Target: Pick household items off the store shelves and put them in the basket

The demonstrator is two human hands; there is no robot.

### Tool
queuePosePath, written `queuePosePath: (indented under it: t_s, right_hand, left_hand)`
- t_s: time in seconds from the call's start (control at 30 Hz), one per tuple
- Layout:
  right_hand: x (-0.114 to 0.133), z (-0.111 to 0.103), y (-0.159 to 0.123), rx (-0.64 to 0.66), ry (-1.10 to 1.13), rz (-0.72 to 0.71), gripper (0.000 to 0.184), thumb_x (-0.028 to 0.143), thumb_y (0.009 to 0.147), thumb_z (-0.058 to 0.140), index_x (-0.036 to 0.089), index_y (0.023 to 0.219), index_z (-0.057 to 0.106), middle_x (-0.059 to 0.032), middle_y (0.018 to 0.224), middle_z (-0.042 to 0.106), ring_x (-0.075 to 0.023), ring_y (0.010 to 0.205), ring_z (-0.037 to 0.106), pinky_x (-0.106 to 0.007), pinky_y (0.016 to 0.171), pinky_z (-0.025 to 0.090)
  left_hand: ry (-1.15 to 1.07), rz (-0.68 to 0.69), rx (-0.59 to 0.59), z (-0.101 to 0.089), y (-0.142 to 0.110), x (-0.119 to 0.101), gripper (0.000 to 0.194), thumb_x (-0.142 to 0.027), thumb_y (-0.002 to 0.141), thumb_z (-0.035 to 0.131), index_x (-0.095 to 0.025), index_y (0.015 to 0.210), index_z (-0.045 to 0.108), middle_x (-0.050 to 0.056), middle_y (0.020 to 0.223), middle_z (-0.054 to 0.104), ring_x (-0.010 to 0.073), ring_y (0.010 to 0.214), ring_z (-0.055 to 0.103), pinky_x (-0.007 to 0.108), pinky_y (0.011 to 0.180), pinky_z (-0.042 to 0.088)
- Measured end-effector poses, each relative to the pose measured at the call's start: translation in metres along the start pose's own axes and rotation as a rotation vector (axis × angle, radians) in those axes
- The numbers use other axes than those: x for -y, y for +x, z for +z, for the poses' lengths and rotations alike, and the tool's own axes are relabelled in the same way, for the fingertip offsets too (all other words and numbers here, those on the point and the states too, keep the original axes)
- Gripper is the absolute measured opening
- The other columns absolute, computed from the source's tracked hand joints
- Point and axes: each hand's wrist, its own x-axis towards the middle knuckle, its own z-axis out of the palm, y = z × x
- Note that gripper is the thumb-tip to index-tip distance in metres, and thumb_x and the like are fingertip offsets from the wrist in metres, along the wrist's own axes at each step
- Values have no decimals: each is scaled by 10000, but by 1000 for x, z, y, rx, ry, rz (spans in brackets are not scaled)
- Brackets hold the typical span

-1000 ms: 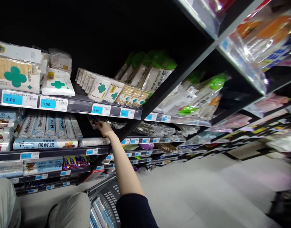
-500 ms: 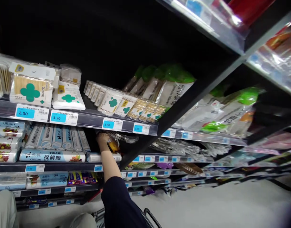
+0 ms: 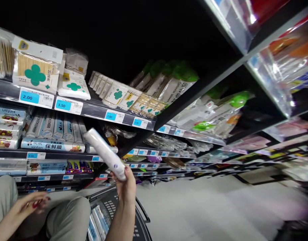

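My right hand [image 3: 127, 185] grips one end of a white, wrapped roll of cling film [image 3: 105, 150], which slants up and left in front of the shelves. Over my knees, my left hand [image 3: 30, 205] hangs with its fingers loosely apart and slightly blurred, and nothing shows in it. Beneath my right forearm stands a dark shopping basket [image 3: 111, 205], partly hidden by the arm. Packaged blue-and-white rolls [image 3: 100, 219] lie inside it. On the shelf behind the held roll, more cling film rolls [image 3: 53, 145] are stacked.
Toothpick packs [image 3: 35, 72] and cotton swab packs [image 3: 117, 95] line the upper shelf above a price strip. A black upright [image 3: 181, 100] divides the shelving. Green-topped packages [image 3: 216, 113] stand to its right. Pale floor [image 3: 194, 204] extends at lower right.
My right hand has come out of the lower shelf, bringing a white roll toward me above the basket. My left hand has entered at lower left. The view has shifted, revealing more of the basket.
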Motion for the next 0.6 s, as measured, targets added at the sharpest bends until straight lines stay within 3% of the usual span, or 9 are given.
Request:
queuePosePath:
  t_s: [0.03, 0.1, 0.17, 0.23, 0.3, 0.37, 0.5, 0.6]
  right_hand:
    - [0, 2, -20, 47, 220, 55, 447, 586, 870, 398, 207, 1072, 521, -64, 962, 657, -174, 642, 640, -274, 503, 517]
    - [6, 10, -53, 176, 521, 161, 410, 565, 776, 558, 216, 991, 581, -49, 893, 663, -158, 556, 586, -255, 414, 454]
    - [15, 17, -79, 281, 577, 221, 421, 555, 739, 615, 206, 973, 616, -68, 894, 673, -176, 577, 588, -247, 384, 420]
    - [26, 21, -99, 315, 594, 260, 421, 548, 736, 633, 202, 977, 628, -79, 917, 679, -189, 609, 593, -256, 405, 430]
    - [33, 23, -113, 306, 609, 291, 406, 540, 744, 634, 213, 985, 624, -73, 922, 682, -183, 604, 580, -270, 443, 452]
    - [35, 23, -122, 299, 604, 300, 404, 538, 747, 637, 228, 1005, 614, -67, 938, 685, -191, 629, 591, -284, 481, 471]
    - [27, 22, -125, 262, 572, 212, 446, 525, 737, 668, 260, 1085, 583, -74, 1025, 692, -274, 851, 665, -365, 668, 540]
    - [20, 21, -121, 231, 549, 93, 462, 449, 682, 765, 264, 1068, 591, -111, 1156, 661, -316, 1007, 653, -418, 768, 550]
  left_hand:
    - [-34, 47, 49, 8, 4, -21, 386, -598, 765, 632, -461, 1123, 677, -22, 1092, 741, 283, 1007, 670, 344, 799, 564]
    - [-120, 163, 37, 24, 7, -62, 566, -612, 769, 621, -451, 1305, 538, 8, 1139, 708, 260, 923, 676, 332, 727, 577]
    - [-68, 209, 12, 37, 7, -93, 805, -644, 695, 675, -348, 1407, 446, 58, 1142, 688, 256, 894, 666, 319, 723, 568]
    - [138, 229, -62, 44, 2, -110, 695, -589, 694, 702, -234, 1284, 601, 80, 1025, 717, 271, 943, 646, 292, 772, 537]
    - [309, 195, -113, 44, -4, -115, 459, -524, 727, 691, -197, 1047, 730, 76, 930, 734, 278, 954, 639, 264, 752, 514]
    - [359, 152, -124, 41, -9, -115, 339, -476, 746, 681, -196, 923, 751, 60, 910, 739, 252, 871, 652, 241, 675, 497]
    - [269, 130, -52, 29, -14, -113, 351, -353, 700, 750, -196, 1012, 718, 55, 981, 738, 208, 790, 667, 226, 649, 509]
    - [194, 154, 20, 20, -16, -111, 440, -223, 620, 818, -192, 1044, 704, 105, 1151, 700, 276, 1002, 670, 283, 801, 553]
